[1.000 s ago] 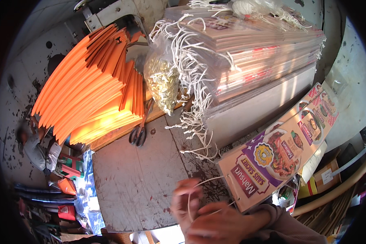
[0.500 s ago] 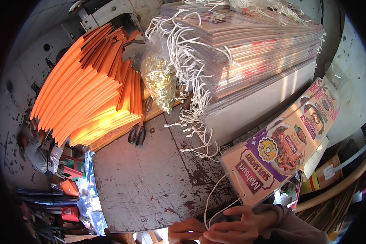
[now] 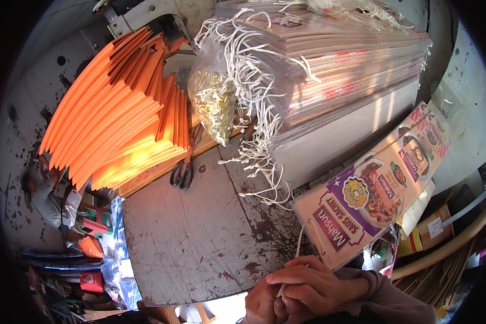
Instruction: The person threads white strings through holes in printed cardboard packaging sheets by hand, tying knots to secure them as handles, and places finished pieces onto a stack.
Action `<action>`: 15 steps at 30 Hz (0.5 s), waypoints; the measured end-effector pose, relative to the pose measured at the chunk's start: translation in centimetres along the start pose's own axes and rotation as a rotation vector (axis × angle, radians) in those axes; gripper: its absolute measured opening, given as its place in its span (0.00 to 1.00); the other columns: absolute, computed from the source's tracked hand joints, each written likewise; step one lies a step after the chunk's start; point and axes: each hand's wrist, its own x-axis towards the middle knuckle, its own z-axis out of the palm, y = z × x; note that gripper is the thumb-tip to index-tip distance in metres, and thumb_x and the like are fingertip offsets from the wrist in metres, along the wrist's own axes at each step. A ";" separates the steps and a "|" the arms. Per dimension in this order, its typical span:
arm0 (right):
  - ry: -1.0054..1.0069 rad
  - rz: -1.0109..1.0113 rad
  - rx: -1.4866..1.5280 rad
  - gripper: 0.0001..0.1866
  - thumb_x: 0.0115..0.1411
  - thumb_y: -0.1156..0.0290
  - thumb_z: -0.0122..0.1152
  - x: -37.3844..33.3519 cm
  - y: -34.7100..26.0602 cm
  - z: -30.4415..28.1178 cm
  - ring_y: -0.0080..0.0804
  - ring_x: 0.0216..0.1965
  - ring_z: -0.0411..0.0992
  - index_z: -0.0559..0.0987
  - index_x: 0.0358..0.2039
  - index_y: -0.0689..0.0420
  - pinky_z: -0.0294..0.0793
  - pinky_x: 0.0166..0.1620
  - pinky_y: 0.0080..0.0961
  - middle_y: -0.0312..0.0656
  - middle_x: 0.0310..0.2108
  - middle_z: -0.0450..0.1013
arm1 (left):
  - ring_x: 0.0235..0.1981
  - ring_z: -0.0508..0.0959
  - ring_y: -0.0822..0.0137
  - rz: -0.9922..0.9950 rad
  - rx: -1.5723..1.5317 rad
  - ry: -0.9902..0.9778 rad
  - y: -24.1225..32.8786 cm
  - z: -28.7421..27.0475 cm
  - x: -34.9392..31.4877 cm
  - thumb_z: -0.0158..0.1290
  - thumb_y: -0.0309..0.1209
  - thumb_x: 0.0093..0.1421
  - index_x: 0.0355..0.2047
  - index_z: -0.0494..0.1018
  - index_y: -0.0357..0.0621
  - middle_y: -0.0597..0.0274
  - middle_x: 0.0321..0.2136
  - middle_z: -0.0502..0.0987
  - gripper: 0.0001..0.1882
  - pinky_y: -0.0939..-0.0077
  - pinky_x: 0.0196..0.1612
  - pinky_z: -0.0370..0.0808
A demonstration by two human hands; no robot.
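At the table's front edge, my left hand (image 3: 262, 303) and my right hand (image 3: 316, 289) are pressed together, fingers closed on a white cord (image 3: 299, 242). The cord runs up from my fingers to a punched corner of a printed cardboard sign (image 3: 356, 208). That sign is tan and purple with food pictures under a glossy clear cover, and it lies slanted at the right. My right hand is just below its near corner. The cord's end is hidden inside my fingers.
Behind stands a tall stack of similar signs (image 3: 356, 70) with knotted white cords (image 3: 256, 108). Further left are a clear bag of small gold-coloured pieces (image 3: 215, 105), black-handled scissors (image 3: 182, 174) and a pile of folded orange sheets (image 3: 108, 113). A person (image 3: 51, 202) sits at far left.
My left hand has moved right and up against my right hand. Fingers that were looser have closed, and the wide cord loop has drawn into a short, nearly straight line.
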 end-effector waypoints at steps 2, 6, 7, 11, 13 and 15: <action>-0.065 -0.009 -0.069 0.06 0.52 0.74 0.55 -0.3 0.2 -0.6 0.30 0.21 0.70 0.68 0.28 0.59 0.68 0.30 0.25 0.43 0.27 0.73 | 0.27 0.74 0.59 0.086 0.186 0.067 -0.6 -0.1 0.2 0.43 0.35 0.60 0.33 0.69 0.36 0.50 0.28 0.72 0.12 0.71 0.26 0.71; 0.000 0.179 -0.120 0.09 0.48 0.76 0.60 0.0 -0.3 -1.2 0.29 0.21 0.70 0.70 0.29 0.60 0.65 0.27 0.24 0.40 0.22 0.73 | 0.25 0.72 0.61 0.382 0.251 0.152 0.6 0.0 2.0 0.56 0.24 0.48 0.33 0.71 0.41 0.55 0.27 0.72 0.10 0.71 0.25 0.70; -0.049 0.263 0.008 0.10 0.47 0.75 0.62 0.1 -0.2 -1.7 0.28 0.21 0.70 0.71 0.30 0.60 0.65 0.27 0.23 0.39 0.22 0.72 | 0.26 0.72 0.61 0.368 0.164 0.167 1.2 0.1 2.4 0.59 0.22 0.41 0.32 0.72 0.43 0.58 0.25 0.71 0.15 0.72 0.25 0.70; -0.176 0.411 0.230 0.14 0.42 0.76 0.66 0.7 -0.5 -3.1 0.29 0.21 0.70 0.74 0.31 0.60 0.66 0.27 0.23 0.38 0.22 0.72 | 0.27 0.71 0.66 0.410 0.068 0.180 1.0 0.6 3.7 0.57 0.24 0.46 0.30 0.71 0.43 0.62 0.24 0.70 0.10 0.75 0.28 0.69; -0.175 0.289 0.110 0.14 0.41 0.76 0.66 0.9 -0.4 -3.0 0.29 0.22 0.70 0.74 0.31 0.61 0.66 0.27 0.23 0.39 0.22 0.72 | 0.22 0.71 0.68 0.473 -0.101 0.288 -0.1 1.7 4.1 0.59 0.29 0.45 0.22 0.73 0.43 0.60 0.26 0.72 0.06 0.78 0.20 0.65; -0.170 0.166 -0.008 0.15 0.40 0.77 0.66 1.0 -0.3 -2.7 0.29 0.22 0.71 0.74 0.31 0.61 0.66 0.27 0.23 0.40 0.23 0.72 | 0.23 0.72 0.69 0.370 -0.134 0.224 0.2 1.5 4.5 0.59 0.25 0.42 0.23 0.72 0.45 0.61 0.25 0.71 0.07 0.79 0.20 0.66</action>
